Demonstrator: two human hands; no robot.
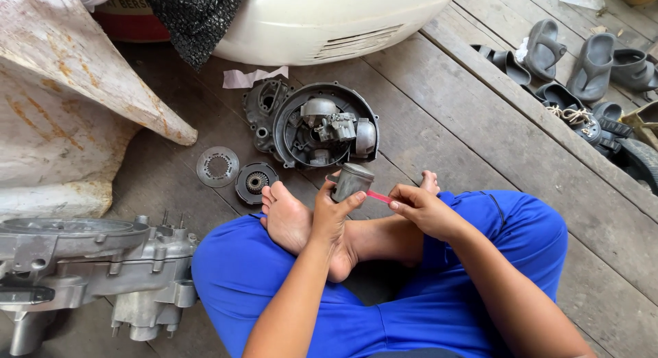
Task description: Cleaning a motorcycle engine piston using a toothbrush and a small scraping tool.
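I sit cross-legged on a wooden plank floor in blue trousers. My left hand grips a grey metal piston upright above my bare feet. My right hand pinches the end of a thin red strip that reaches to the piston's side. Just beyond the piston lies a round dark engine cover holding a carburettor and other small metal parts.
Two round clutch discs lie left of my feet. A large grey engine casing rests at lower left. A cream scooter body panel stands behind. Several dark sandals are heaped at upper right past a raised plank.
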